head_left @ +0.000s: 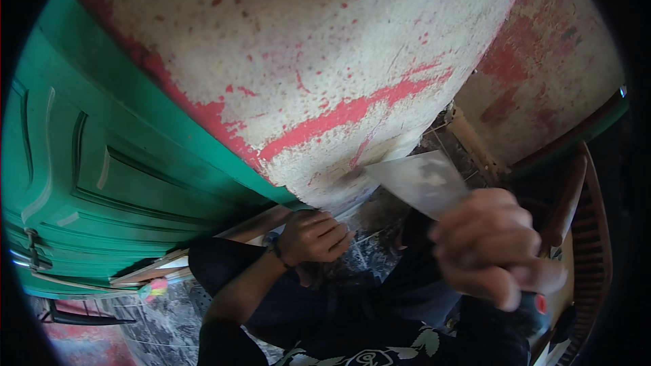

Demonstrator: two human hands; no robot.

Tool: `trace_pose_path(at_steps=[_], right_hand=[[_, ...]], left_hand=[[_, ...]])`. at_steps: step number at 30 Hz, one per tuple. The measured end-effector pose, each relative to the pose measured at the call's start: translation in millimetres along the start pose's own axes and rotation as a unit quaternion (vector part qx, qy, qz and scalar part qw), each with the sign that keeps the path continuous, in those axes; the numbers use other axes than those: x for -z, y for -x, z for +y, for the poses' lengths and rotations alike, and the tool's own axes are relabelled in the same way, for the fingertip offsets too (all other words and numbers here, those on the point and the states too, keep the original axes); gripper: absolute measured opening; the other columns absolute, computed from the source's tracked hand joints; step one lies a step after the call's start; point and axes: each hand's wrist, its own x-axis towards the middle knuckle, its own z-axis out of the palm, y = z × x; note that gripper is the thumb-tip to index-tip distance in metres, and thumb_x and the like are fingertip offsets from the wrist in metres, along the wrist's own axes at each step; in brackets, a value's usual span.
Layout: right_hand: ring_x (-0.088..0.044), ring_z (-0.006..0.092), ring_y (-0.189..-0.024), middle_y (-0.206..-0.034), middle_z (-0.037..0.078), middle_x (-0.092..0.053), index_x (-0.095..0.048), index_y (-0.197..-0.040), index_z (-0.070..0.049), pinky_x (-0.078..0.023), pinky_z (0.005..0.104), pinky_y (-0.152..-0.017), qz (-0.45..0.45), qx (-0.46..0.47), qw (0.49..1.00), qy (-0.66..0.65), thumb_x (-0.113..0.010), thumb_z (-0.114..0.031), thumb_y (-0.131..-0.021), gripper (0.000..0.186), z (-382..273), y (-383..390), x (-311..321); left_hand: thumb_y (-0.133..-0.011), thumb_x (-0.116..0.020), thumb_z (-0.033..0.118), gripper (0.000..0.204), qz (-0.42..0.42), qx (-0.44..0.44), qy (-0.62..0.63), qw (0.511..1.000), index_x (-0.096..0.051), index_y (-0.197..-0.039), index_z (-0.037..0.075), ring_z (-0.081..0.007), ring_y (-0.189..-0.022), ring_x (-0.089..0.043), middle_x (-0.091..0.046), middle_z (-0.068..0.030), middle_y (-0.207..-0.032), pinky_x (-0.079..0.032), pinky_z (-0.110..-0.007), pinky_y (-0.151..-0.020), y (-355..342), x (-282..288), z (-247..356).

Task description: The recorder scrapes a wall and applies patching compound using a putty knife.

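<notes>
Across the upper frame: wall, rough whitish plaster flecked and streaked with old red paint, its lower corner worn bare. Left of it: green panelled door with a metal latch low on its edge, its frame butting the plaster. Lower frame: dark marbled floor, partly covered by the person's dark clothing. Far right: curved wooden piece, perhaps a chair, too dim to settle. Right hand: grip closed around the handle of a scraper, fist blurred, a red spot showing at the handle's end; the wide flat blade angles up and left so its edge meets the plaster at the lower corner, apparently to shave the surface. Left hand: fingers curled, resting just below the wall's corner, seemingly as a brace; whether it holds anything cannot be told. Wrist carries a dark band.
</notes>
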Motion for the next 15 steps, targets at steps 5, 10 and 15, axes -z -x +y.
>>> trace_pose_path(at_steps=[5,10,15], right_hand=[[-0.048,0.0086,-0.045,-0.067,0.002,-0.044,-0.042,-0.106,-0.008,-0.049,0.0223,-0.035,0.059,0.03,0.997,0.035,-0.048,-0.036,-0.104,0.028,5,-5,6],[-0.048,0.0092,-0.041,-0.066,0.001,-0.045,-0.039,-0.104,-0.009,-0.046,0.0228,-0.032,0.104,0.053,0.991,-0.07,-0.05,-0.035,-0.103,0.028,-1,-6,11],[-0.049,0.0093,-0.043,-0.067,0.001,-0.044,-0.039,-0.102,-0.009,-0.046,0.0228,-0.032,0.069,-0.06,0.996,0.017,-0.048,-0.037,-0.104,0.03,6,1,-1]], left_hand=[[-0.073,-0.077,0.009,0.01,-0.014,-0.018,-0.011,1.0,-0.068,-0.076,0.006,-0.0167,-0.06,-0.062,-0.062,-0.0022,-0.067,-0.052,-0.029,-0.054,-5,-1,-2],[-0.076,-0.076,0.014,0.018,-0.004,0.008,-0.018,1.0,-0.06,-0.068,0.011,-0.0162,-0.057,-0.058,-0.052,0.0002,-0.059,-0.048,-0.029,-0.05,11,-7,-7],[-0.076,-0.076,0.014,0.019,-0.002,-0.002,-0.013,1.0,-0.06,-0.067,0.01,-0.016,-0.056,-0.057,-0.051,0.0002,-0.058,-0.047,-0.029,-0.05,2,-14,-3]])
